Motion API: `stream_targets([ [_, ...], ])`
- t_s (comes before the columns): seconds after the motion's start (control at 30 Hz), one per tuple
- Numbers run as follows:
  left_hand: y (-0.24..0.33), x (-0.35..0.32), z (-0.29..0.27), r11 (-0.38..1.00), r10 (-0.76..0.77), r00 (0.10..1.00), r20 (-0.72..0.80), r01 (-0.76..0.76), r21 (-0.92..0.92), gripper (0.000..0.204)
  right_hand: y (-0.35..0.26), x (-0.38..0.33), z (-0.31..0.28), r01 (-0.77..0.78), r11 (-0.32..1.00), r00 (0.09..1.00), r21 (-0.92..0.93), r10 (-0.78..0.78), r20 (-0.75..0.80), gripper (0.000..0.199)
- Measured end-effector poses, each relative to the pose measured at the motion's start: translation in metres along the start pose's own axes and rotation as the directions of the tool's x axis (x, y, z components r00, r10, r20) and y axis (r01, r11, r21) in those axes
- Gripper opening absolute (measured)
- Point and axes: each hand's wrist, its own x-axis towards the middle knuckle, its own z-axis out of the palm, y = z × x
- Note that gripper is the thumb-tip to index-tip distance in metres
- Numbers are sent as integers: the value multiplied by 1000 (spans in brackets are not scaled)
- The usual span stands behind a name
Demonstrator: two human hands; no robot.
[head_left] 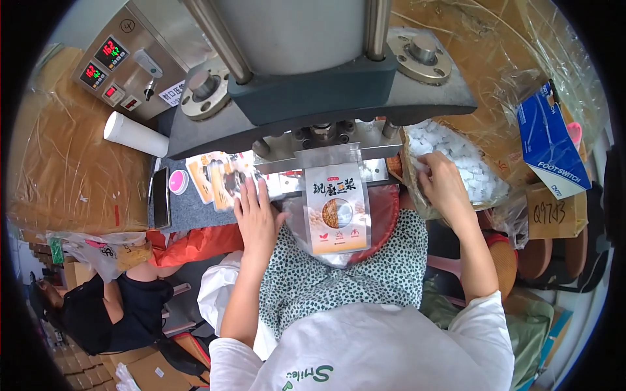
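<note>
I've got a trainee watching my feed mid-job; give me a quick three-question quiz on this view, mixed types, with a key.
1. Multiple choice: Which of these is nearest the right hand?
a) black phone
b) small white pieces
c) round pink-topped tub

2. True or false: The blue box is on the person's left.

3. Short answer: What printed item shows in the gap between the left hand and the right hand?

Key:
1. b
2. False: the blue box is on the person's right.
3. A printed pouch.
</note>
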Motion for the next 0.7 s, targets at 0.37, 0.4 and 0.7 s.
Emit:
stream_targets([
  [0.37, 51, -22, -112, 900, -171, 976, -132, 100, -424, 33, -121, 0, -4, 526, 784, 842, 330, -534, -76, 21],
  [0.4, 53, -23, -115, 897, -151, 981, -119, 85, -435, 36, -128, 0, -2, 542, 782, 834, 308, -547, -80, 22],
  [0.7, 79, -3, -66, 537, 31, 933, 357, 286, -794, 20, -102, -4, 12, 137, 838, 976, 529, -205, 73, 38],
])
